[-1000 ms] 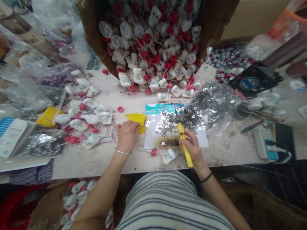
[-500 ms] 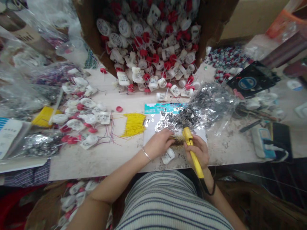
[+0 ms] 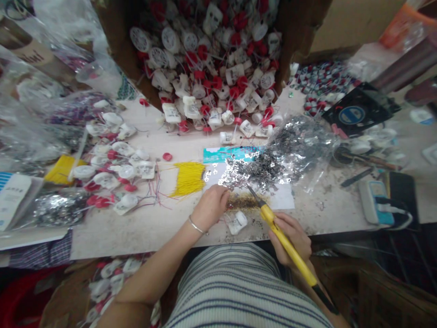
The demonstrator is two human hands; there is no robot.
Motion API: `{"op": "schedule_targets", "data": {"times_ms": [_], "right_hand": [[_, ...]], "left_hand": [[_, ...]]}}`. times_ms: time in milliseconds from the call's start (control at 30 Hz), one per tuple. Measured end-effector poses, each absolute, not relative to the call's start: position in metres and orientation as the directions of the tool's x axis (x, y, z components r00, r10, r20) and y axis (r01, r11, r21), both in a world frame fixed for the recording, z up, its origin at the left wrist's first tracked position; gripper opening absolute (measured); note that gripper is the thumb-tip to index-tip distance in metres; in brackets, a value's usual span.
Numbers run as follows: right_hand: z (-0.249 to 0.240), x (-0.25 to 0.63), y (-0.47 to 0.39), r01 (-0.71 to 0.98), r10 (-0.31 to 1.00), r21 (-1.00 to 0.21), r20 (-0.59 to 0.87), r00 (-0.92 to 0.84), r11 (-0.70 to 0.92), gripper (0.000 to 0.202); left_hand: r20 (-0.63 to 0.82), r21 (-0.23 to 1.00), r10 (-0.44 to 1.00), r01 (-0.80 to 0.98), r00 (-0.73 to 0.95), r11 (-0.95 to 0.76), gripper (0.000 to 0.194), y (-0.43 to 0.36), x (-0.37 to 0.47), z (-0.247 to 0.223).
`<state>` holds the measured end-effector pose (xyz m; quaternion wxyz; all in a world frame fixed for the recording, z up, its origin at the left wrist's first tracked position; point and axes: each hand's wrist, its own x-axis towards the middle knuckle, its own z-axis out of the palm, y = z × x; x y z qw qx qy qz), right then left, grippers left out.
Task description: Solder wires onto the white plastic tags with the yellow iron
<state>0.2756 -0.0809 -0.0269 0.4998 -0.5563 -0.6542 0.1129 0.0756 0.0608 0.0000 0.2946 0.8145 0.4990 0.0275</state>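
Note:
My right hand [image 3: 292, 237] is wrapped round a yellow soldering iron [image 3: 285, 242], whose dark tip points up and left over the edge of the metal pieces. My left hand [image 3: 210, 206] is closed, fingertips pressed together beside a brown scorched strip [image 3: 249, 201] on the white sheet; what it pinches, if anything, is too small to make out. Just below the strip lies a small white plastic housing [image 3: 238, 222]. Shiny little metal pieces [image 3: 239, 171] are heaped on the sheet. To the left is a bundle of yellow wires [image 3: 189, 177].
A carton [image 3: 112, 41] full of white and red parts stands at the back. More white housings with wires [image 3: 126, 171] lie at left. A clear bag of metal pieces [image 3: 303, 146], a black box [image 3: 362, 111] and a power socket [image 3: 377, 202] are at right.
My left hand has moved left, away from the scorched strip. The soldering iron has tilted over further, and its handle and my right hand have shifted right and towards me.

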Motion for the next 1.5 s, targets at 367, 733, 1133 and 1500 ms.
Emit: {"op": "schedule_targets", "data": {"times_ms": [367,733,1133,1500], "right_hand": [[-0.018,0.279,-0.103,0.513,0.92,-0.785,0.391,-0.022,0.347,0.046],[-0.019,0.275,-0.092,0.567,0.887,-0.704,0.447,-0.115,0.428,0.054],[-0.007,0.274,-0.098,0.594,0.907,-0.717,0.419,-0.05,0.364,0.047],[-0.01,0.275,-0.093,0.584,0.901,-0.711,0.426,-0.083,0.391,0.048]], "left_hand": [[-0.277,0.498,0.834,0.814,0.477,-0.3,0.015,0.048,0.077,-0.014],[-0.339,0.375,0.83,0.873,0.444,-0.313,0.02,0.049,0.083,-0.007],[-0.348,0.342,0.831,0.884,0.435,-0.319,0.02,0.048,0.084,0.004],[-0.386,0.304,0.825,0.901,0.413,-0.31,0.021,0.049,0.089,0.001]]}}
